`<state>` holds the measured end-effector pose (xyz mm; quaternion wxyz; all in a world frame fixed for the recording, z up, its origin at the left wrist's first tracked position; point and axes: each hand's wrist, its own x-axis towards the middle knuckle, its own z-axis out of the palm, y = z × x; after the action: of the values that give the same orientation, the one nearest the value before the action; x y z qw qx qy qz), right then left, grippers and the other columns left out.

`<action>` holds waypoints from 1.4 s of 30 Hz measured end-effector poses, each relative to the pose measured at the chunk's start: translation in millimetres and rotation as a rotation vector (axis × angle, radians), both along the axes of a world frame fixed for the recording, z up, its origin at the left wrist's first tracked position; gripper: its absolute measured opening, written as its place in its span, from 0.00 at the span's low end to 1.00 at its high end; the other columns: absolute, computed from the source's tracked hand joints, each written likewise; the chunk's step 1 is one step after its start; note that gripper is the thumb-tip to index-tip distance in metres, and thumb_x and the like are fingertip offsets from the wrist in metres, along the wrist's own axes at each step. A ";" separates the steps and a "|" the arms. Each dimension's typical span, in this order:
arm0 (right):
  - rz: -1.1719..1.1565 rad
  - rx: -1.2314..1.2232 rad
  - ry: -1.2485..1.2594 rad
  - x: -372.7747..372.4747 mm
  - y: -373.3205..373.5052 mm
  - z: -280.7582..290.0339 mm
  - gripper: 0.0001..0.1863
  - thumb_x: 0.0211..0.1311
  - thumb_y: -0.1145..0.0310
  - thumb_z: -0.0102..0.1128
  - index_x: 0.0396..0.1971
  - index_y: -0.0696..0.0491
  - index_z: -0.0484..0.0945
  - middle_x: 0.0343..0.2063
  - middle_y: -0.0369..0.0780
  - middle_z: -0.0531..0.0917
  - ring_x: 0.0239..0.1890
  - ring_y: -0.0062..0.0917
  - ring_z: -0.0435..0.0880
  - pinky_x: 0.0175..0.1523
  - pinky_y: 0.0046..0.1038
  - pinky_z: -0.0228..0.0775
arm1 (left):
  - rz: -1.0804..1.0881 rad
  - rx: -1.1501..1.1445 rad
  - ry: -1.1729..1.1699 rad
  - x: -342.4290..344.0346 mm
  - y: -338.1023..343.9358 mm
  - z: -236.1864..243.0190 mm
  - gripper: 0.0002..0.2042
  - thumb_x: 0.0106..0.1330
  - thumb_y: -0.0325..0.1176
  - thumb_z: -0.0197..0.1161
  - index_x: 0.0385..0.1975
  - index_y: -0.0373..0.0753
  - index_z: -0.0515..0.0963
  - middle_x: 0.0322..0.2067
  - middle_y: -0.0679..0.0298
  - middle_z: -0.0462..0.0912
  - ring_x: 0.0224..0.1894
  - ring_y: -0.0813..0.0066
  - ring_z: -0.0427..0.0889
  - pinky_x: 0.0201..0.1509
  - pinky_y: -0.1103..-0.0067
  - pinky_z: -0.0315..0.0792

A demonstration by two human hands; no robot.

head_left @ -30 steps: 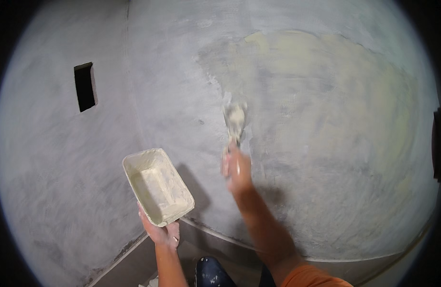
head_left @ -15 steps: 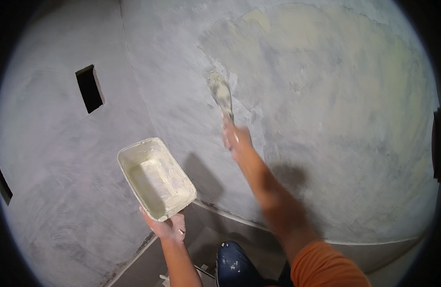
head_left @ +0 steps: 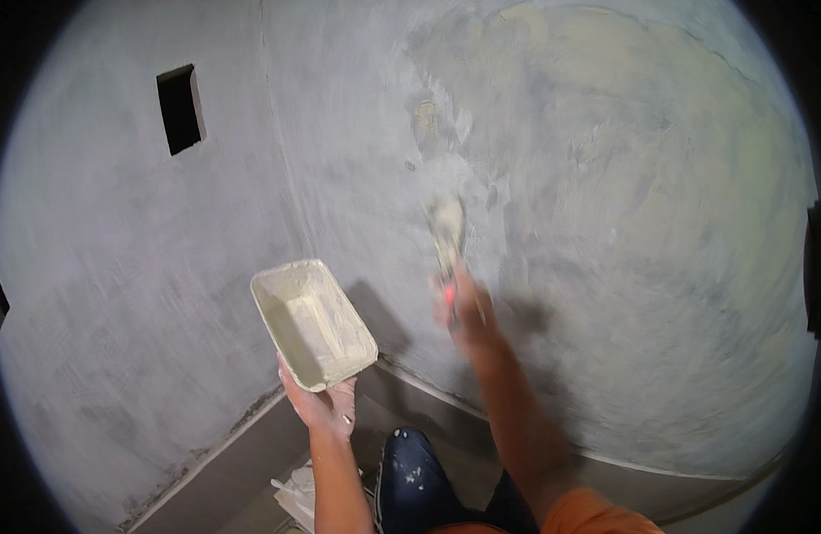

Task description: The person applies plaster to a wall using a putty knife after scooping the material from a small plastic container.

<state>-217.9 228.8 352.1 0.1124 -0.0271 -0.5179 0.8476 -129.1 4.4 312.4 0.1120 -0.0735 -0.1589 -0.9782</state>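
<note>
My right hand (head_left: 465, 307) grips a putty knife (head_left: 447, 227) by its handle, part of which shows red. Pale filler coats the blade, which is blurred by motion against the grey wall (head_left: 357, 160). A patch of wet filler (head_left: 426, 120) marks the wall above the blade. In my left hand (head_left: 321, 402) is a cream rectangular tub (head_left: 266, 294), held from beneath and tilted so that its inside shows. Filler is smeared over the tub's walls and bottom.
A dark rectangular opening (head_left: 180, 110) is cut in the left wall, beyond the corner. Tiled skirting (head_left: 215, 481) runs along the wall's foot. Below are my knee in dark, spattered trousers (head_left: 415, 476) and a crumpled white bag (head_left: 296, 494). A broad yellowish filler patch (head_left: 624, 151) covers the right wall.
My right hand has drawn the putty knife down the wall, and a filler smear shows above it. The camera view has shifted, and the tub sits slightly further right in it.
</note>
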 end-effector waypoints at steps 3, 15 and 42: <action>0.084 0.001 0.161 -35.9 -9.1 113.8 0.23 0.75 0.46 0.56 0.32 0.53 0.75 0.17 0.31 0.68 0.14 0.16 0.63 0.19 0.23 0.54 | -0.065 -0.040 0.055 -3.1 10.2 6.1 0.27 0.78 0.53 0.48 0.68 0.43 0.64 0.65 0.58 0.71 0.62 0.53 0.76 0.58 0.51 0.78; -0.050 -0.551 -0.207 12.0 -74.6 -25.0 0.12 0.75 0.56 0.52 0.30 0.44 0.72 0.20 0.30 0.70 0.16 0.19 0.67 0.18 0.24 0.55 | 0.009 -0.046 -0.056 -10.1 -4.0 -8.3 0.29 0.77 0.56 0.45 0.70 0.44 0.64 0.67 0.59 0.70 0.67 0.55 0.73 0.64 0.53 0.74; -0.247 0.759 -0.011 128.2 -79.8 -83.4 0.21 0.69 0.66 0.62 0.56 0.64 0.77 0.48 0.53 0.85 0.49 0.39 0.85 0.55 0.34 0.74 | -0.045 -0.224 -0.227 -18.2 -4.1 -46.9 0.29 0.79 0.56 0.47 0.69 0.40 0.64 0.63 0.58 0.74 0.63 0.58 0.77 0.64 0.60 0.75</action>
<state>-89.7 149.0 268.7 0.2130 -0.0503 -0.7877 0.5759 -147.3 0.3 265.5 0.0624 0.0217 -0.2770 -0.9586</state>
